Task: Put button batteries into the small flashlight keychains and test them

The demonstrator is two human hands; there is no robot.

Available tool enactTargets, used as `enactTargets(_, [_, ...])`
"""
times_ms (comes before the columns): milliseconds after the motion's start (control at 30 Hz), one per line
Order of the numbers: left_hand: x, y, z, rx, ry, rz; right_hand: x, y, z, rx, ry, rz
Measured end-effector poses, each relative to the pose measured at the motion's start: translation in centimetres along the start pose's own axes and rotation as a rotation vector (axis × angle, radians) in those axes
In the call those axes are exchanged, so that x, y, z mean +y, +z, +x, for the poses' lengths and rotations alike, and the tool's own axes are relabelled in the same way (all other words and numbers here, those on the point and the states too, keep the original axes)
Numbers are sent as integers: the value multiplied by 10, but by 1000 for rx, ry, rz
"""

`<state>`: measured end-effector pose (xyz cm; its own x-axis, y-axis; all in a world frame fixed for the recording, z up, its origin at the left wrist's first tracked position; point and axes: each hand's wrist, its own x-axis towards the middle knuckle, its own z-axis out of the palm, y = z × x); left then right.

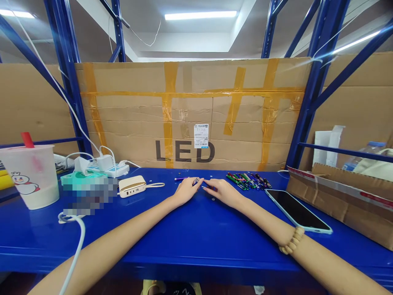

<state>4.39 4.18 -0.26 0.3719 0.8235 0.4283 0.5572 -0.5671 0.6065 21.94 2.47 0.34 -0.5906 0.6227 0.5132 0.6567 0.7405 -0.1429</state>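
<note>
My left hand [186,191] rests low over the blue tabletop, its fingers closed round a small dark and silvery pen part [195,181]. A purple pen [180,178] lies just behind that hand, partly hidden by it. Facing it, my right hand [226,191] has its fingertips almost touching the left ones. Its bent fingers close on a dark reddish pen [212,188], mostly covered by the hand. Several colourful pens [248,180] lie side by side in a row to the right of my right hand.
A phone [297,209] and an open cardboard box [337,200] are on the right. To the left stand a power bank [132,186], a drink cup [33,176] and a charger [105,162] with white cables. A large taped carton [138,119] closes off the back.
</note>
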Motion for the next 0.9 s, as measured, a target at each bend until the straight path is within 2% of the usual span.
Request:
enactTargets(167, [3,0,-2,-11,25,63,-7,0,-1,-19,8,-34])
enactTargets(533, [4,-1,-3,-27,67,4,-7,2,3,91,24,26])
enactTargets(667, [6,-1,-4,34,30,-22,-5,0,4,122,24,-34])
enactTargets(767, [4,-1,-3,88,-47,42,-4,-1,3,189,38,-84])
enactTargets(900, [1,2,-2,25,-103,169,-8,0,3,324,-26,-117])
